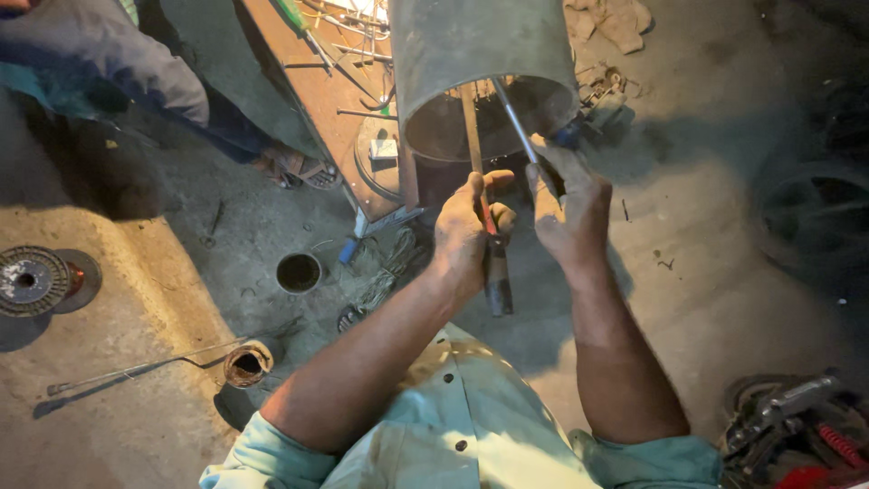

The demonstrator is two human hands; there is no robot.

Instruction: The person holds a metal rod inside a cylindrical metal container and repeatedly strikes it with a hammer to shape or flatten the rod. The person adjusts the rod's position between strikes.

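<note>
Head view: left hand (468,231) clenched on a dark-handled tool (493,272), long axis near vertical, tip up into the metal cylinder (480,63). Right hand (570,213) pinches a thin steel rod (514,118), angled up-left into the same opening. Dusty concrete floor (706,226), dim workshop.

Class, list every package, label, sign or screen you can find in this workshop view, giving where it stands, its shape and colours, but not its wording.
None can be made out: no package, label, sign or screen shows.
Nearest candidate: a small pale square block on the rusty metal workbench, left of the large grey metal cylinder; too blurred to tell whether it is a package.
</note>
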